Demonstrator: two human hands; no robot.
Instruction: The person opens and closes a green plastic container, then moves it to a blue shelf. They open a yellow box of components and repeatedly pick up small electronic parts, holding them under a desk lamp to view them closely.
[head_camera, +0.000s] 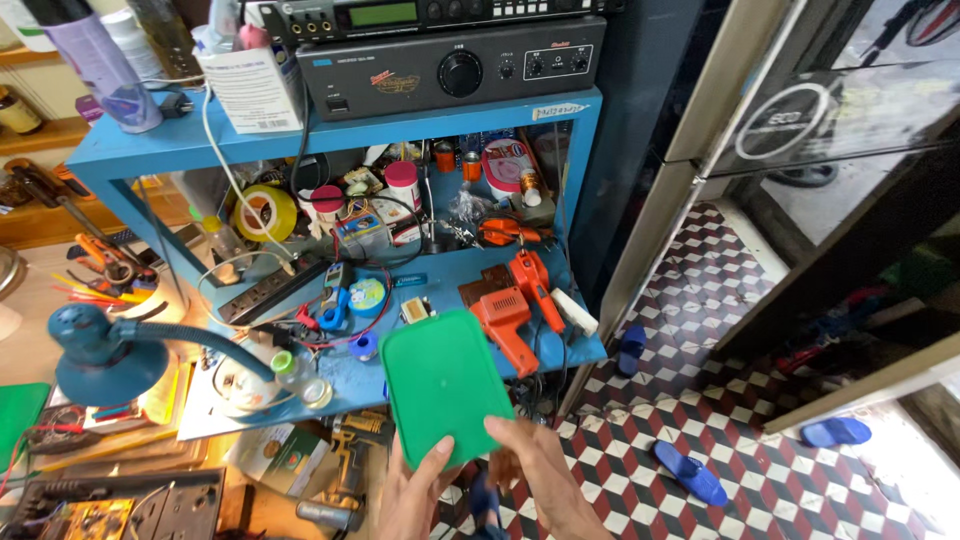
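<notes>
A flat green plastic lid (443, 383) with rounded corners is held up in front of a blue shelf unit (150, 150). My left hand (412, 496) grips its lower left edge, thumb on the top face. At the lower right edge my right hand (537, 472) holds it with fingers curled over the rim. Something dark blue hangs below between my hands, blurred. The lid hides part of the shelf's lower board.
The shelf's lower board carries two orange glue guns (515, 305), a power strip (270, 290), tape rolls (265, 212) and cables. Audio amplifiers (455, 68) sit on top. A blue desk lamp (100, 355) stands left. Blue slippers (690, 472) lie on the checkered floor.
</notes>
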